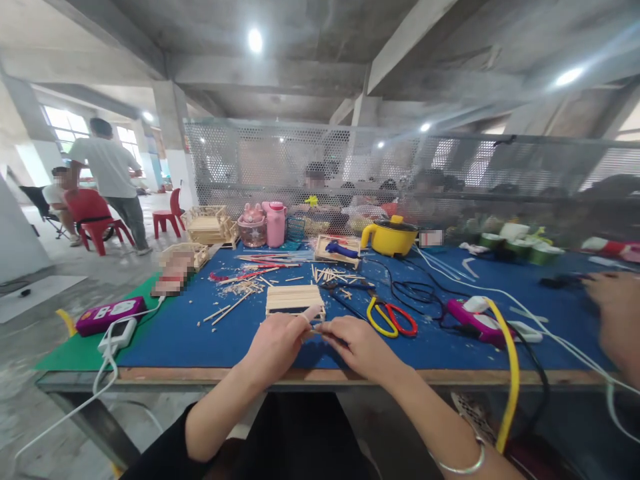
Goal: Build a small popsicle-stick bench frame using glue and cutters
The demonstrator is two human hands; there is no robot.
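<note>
Two bare hands, the left hand (283,340) and the right hand (363,343), come together fingertip to fingertip, fingers bent; whether they pinch anything cannot be told. One pale rectangular platform of wooden sticks (293,298) stands just beyond them on the blue table cover (190,340). Around it are many loose wooden sticks (233,307), one blue glue gun (343,250), one yellow pot (393,238) and two purple power strips (487,331)
</note>
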